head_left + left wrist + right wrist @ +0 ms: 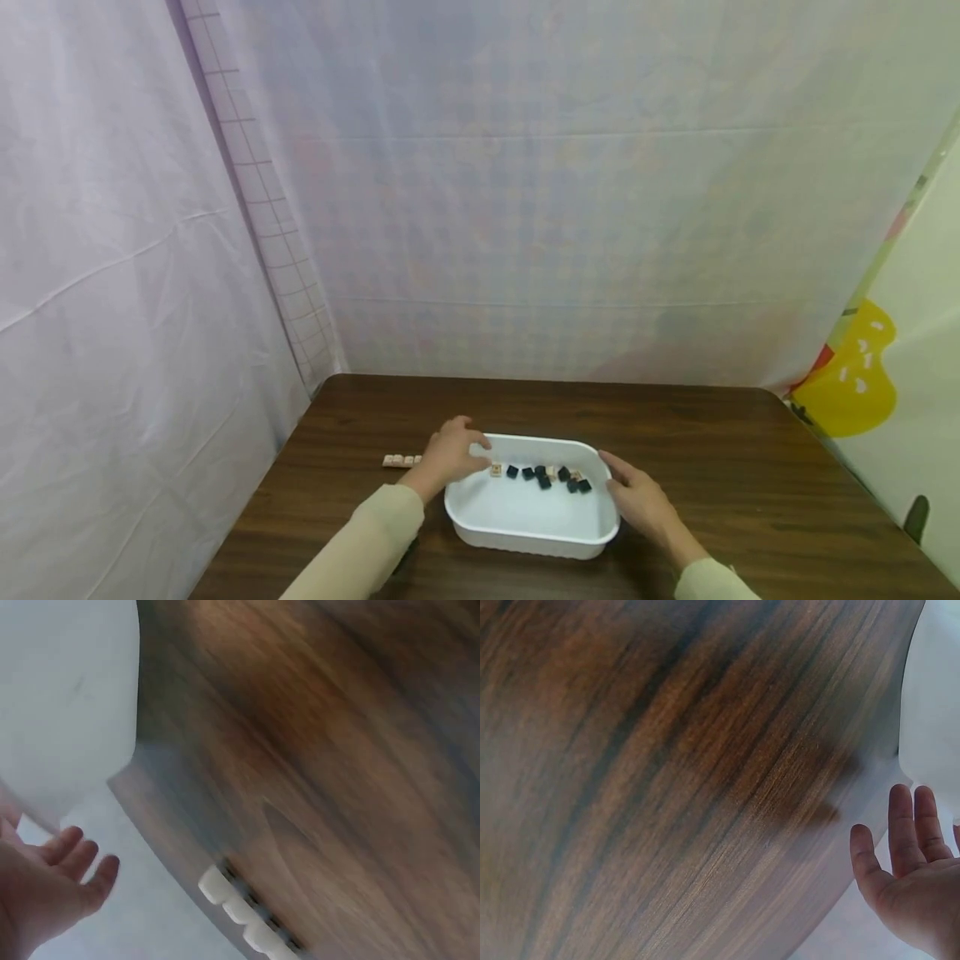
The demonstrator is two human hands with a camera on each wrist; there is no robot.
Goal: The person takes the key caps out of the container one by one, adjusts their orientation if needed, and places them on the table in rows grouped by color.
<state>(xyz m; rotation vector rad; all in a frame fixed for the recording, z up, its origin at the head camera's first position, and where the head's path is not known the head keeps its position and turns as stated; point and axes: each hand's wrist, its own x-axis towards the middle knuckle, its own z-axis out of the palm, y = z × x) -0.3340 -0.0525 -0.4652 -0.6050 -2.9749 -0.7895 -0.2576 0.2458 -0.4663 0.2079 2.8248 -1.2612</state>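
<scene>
A white plastic basin (534, 510) stands on the brown table. Inside, toward its far side, lie several small black square pieces that look like keycaps (544, 482) and a few cream ones (496, 471). My left hand (450, 452) is over the basin's left rim, with thumb and fingers apart; I see nothing held between them. In the left wrist view its fingers (79, 855) are loosely bent beside the basin wall. At the right rim is my right hand (639, 498), touching the basin's edge. The right wrist view shows its fingers (904, 832) extended and spread beside the outer wall.
Left of the basin, a short row of cream keycap-like pieces (401, 460) lies on the wood table (697, 442). A dark object (407, 557), mostly hidden, shows beside the left sleeve. Pale curtains hang behind and at the left of the table.
</scene>
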